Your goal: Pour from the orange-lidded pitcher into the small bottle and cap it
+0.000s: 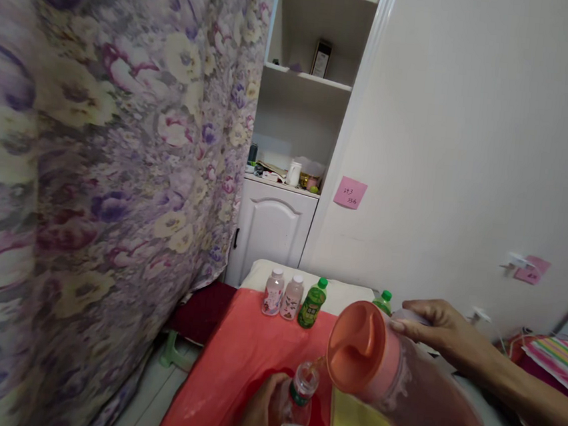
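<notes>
Orange-lidded pink jug (399,378), tipped low, spout over open clear bottle (300,395). Right hand (433,328) wraps the jug's upper side; left hand (259,418) closes round the bottle, upright on red cloth table (229,368). Four capped bottles (294,298) line the far edge. Floral curtain (93,154) left, white cabinet (272,232) behind.

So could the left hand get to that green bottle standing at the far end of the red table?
Probably not right now: the left hand is wrapped around the small bottle under the tilted pink jug. The path to the green bottle looks free, though.
</notes>
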A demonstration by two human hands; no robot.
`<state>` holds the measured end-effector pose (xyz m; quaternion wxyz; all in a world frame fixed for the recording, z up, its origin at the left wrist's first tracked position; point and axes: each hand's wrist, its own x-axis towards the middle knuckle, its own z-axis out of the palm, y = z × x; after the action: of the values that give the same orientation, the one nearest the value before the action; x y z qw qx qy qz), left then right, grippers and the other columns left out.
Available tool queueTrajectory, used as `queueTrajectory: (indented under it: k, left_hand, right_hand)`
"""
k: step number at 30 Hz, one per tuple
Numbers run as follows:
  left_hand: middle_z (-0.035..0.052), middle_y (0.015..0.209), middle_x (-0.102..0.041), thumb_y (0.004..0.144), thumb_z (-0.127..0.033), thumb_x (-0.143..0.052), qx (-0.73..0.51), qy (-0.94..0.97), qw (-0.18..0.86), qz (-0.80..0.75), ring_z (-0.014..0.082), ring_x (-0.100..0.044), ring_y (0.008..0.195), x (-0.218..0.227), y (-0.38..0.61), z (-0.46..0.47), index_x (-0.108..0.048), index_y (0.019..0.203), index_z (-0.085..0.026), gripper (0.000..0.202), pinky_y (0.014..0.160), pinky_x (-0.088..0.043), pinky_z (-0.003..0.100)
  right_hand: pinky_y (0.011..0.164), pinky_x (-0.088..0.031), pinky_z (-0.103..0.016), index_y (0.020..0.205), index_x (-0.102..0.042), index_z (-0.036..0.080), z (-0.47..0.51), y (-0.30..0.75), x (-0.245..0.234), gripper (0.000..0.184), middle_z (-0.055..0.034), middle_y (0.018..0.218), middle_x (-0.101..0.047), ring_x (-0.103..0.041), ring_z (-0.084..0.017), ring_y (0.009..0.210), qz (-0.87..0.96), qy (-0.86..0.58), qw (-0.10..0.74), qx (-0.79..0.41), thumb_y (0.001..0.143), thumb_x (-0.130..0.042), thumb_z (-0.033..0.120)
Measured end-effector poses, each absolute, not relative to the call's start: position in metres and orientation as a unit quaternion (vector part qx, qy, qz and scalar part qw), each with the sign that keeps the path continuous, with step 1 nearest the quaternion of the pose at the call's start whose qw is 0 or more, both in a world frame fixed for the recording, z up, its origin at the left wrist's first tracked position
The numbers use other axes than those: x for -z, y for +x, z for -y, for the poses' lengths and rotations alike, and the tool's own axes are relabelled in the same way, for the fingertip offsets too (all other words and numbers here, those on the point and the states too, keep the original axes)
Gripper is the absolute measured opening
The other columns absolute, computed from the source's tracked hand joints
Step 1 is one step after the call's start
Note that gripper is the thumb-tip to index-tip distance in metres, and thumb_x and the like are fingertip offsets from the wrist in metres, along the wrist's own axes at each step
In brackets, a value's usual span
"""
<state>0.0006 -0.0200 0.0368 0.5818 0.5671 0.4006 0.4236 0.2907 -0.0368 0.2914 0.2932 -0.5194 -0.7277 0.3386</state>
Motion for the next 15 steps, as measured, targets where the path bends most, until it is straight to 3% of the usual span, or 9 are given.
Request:
queueTrajectory:
  k: [6,15]
  left_hand:
    - [0.0085,0.120,-0.072,0.055,-0.001,-0.065,-0.430,0.580,0.569,-0.394,0.0307,-0.067,0.117,-0.0358,0.0004,0.0202,-0.058,0.120,-0.020,0.067,0.099,-0.050,0.035]
    - [0.0107,0.124,-0.070,0.053,-0.001,-0.061,-0.422,0.576,0.580,-0.392,0.0306,-0.065,0.120,-0.0413,-0.0003,0.0221,-0.054,0.119,-0.019,0.068,0.100,-0.047,0.036]
  right_hand:
    - [0.059,-0.021,-0.031,0.063,-0.042,0.022,0.0347,0.2914,-0.2900,0.053,0.0074,0.064,-0.032,-0.029,-0.011,0.062,0.727,-0.522,0.295,-0.334,0.086,-0.067,0.063]
    - [0.061,-0.024,-0.030,0.063,-0.044,0.022,0.0362,0.2899,-0.2945,0.054,0.0066,0.064,-0.034,-0.032,-0.012,0.063,0.729,-0.524,0.292,-0.330,0.085,-0.067,0.066]
